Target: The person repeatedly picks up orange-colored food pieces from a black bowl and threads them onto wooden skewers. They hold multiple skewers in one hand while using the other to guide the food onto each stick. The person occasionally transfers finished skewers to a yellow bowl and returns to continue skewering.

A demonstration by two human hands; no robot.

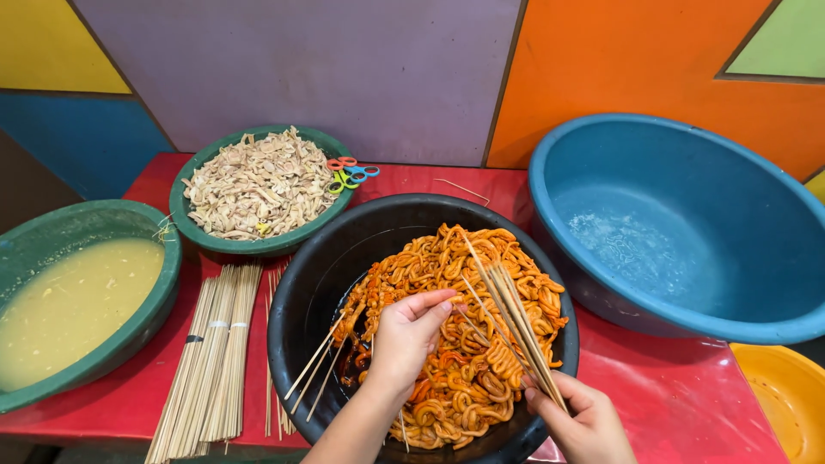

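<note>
A black basin [309,283] holds a heap of orange, sauce-coated curled meat pieces [464,361], many threaded on bamboo skewers. My left hand [408,335] reaches into the heap and pinches an orange piece between thumb and fingers. My right hand [584,421] at the basin's near right rim grips a small bunch of bare bamboo skewers [507,309] that points up and left over the heap. A few loose skewers [318,365] lean against the basin's left inner wall.
A bundle of bamboo skewers [210,361] lies on the red table [679,395]. A green bowl of pale raw pieces [258,185], a green basin of yellowish liquid [69,301], coloured scissors [348,172], a blue basin with water [679,232] and a yellow bowl [786,395] surround it.
</note>
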